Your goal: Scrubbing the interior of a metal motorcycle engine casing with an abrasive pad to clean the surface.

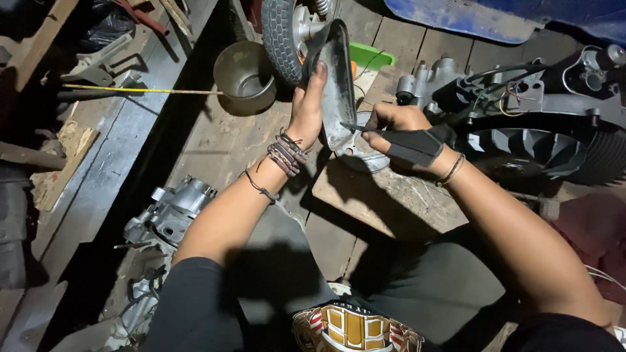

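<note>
My left hand (308,104) grips a grey curved metal cover (339,91), holding it upright on a wooden board (391,195). My right hand (399,129), wrapped in a black band, pinches a thin pointed tool (355,128) with its tip against the lower inner face of the cover. Several bracelets ring my left wrist.
A metal bowl (246,77) sits on the plank floor to the left, beside a small tyre (282,36). An engine with cooling fins (548,143) lies at the right. Another grey engine part (171,212) rests at lower left. A yellow rod (130,89) crosses the left shelf.
</note>
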